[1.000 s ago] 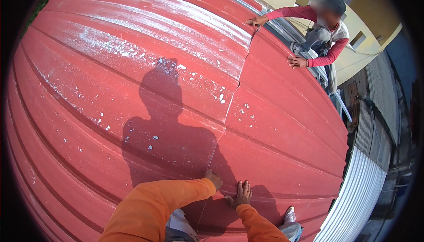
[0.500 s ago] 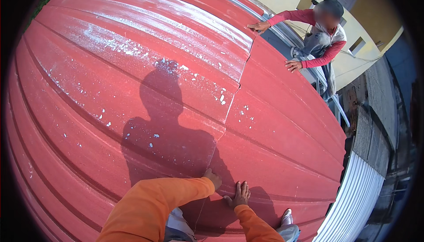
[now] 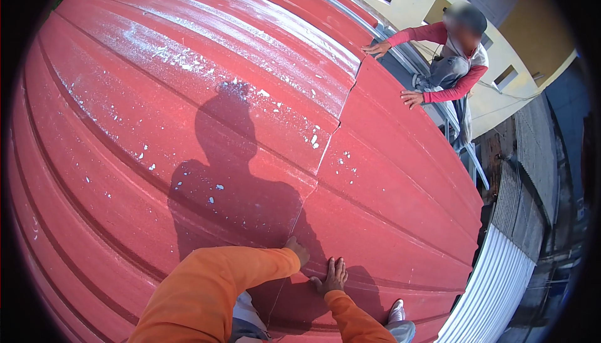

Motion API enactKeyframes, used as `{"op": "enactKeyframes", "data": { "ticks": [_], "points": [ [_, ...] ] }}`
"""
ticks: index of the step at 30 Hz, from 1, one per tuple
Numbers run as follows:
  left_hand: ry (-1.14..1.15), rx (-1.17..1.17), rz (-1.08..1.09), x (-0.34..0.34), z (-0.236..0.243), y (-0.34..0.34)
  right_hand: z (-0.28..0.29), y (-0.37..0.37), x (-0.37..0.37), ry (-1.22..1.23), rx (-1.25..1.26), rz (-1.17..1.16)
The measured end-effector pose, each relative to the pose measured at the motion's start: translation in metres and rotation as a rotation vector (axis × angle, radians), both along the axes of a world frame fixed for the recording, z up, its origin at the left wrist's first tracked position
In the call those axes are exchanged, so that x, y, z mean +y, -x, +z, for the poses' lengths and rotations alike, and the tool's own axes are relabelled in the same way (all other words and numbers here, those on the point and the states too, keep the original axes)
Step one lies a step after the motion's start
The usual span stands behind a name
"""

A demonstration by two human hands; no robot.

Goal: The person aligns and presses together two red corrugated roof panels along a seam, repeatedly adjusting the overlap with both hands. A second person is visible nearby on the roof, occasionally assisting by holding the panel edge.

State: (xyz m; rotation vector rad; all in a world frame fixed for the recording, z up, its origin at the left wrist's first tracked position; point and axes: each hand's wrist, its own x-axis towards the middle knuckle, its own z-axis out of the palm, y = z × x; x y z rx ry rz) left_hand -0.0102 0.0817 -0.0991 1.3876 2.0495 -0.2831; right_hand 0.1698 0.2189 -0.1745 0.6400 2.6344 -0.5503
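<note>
Red ribbed roofing sheets fill most of the view, split by a thin, uneven seam running away from me. At the near part of this seam, my left hand has its fingers curled down on the sheet edge, fingertips partly hidden. Just right of it, my right hand lies on the right sheet, fingers spread and extended. White flaky residue streaks the farther part of the left sheet. My shadow falls across the middle, and my shoe rests on the sheet at lower right.
A co-worker in red sleeves crouches beyond the far right edge, both hands on that sheet, among metal rails. Behind are a cream wall with openings, old grey roofs and a white corrugated roof below on the right.
The view has shifted slightly, so the seam and my hands sit a little farther left in the picture. My hands keep their places on the sheets. The co-worker's hands have shifted slightly along the edge.
</note>
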Motion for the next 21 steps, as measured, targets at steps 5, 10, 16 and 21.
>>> {"op": "enactKeyframes", "data": {
  "ticks": [5,10,16,21],
  "points": [
    [0.005,0.004,-0.011,-0.001,0.000,0.001,-0.004,-0.001,0.000,-0.012,-0.021,0.008],
    [-0.014,0.022,0.002,-0.002,-0.010,0.001,-0.014,-0.011,0.006,-0.025,0.009,0.017],
    [0.024,-0.034,0.032,0.000,-0.003,0.002,-0.013,-0.009,0.005,-0.032,0.042,0.001],
    [0.042,-0.005,0.031,-0.001,0.001,0.003,-0.013,-0.008,0.004,-0.036,0.038,0.010]
  ]
}}
